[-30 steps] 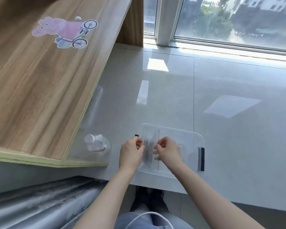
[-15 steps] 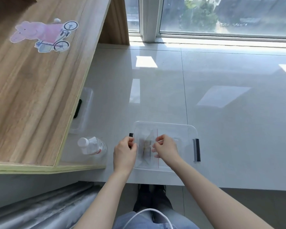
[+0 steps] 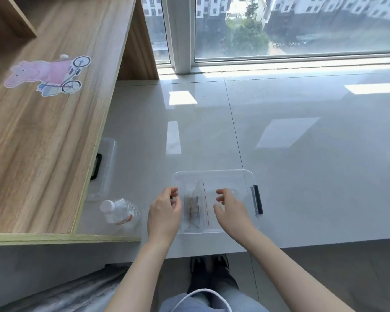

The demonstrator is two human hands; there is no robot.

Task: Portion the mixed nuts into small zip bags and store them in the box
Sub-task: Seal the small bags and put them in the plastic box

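Note:
A clear plastic box [image 3: 232,176] with a black side latch sits on the glossy sill near its front edge. Inside it lies a small clear zip bag [image 3: 195,206] with a red seal line and a strip of brown nuts. My left hand [image 3: 164,212] hovers over the box's left rim, fingers curled and apart, touching nothing I can make out. My right hand [image 3: 231,210] is over the box's right half, fingers spread, just clear of the bag.
A clear box lid [image 3: 104,170] with a black latch lies half under the wooden desk [image 3: 43,143] on the left. A small white-capped bottle [image 3: 119,211] lies beside it. The window [image 3: 279,25] runs along the far edge of the sill.
Both hands held the zip bag over the box before; now they have let go and drawn apart, and the bag lies in the box. The camera has tilted up.

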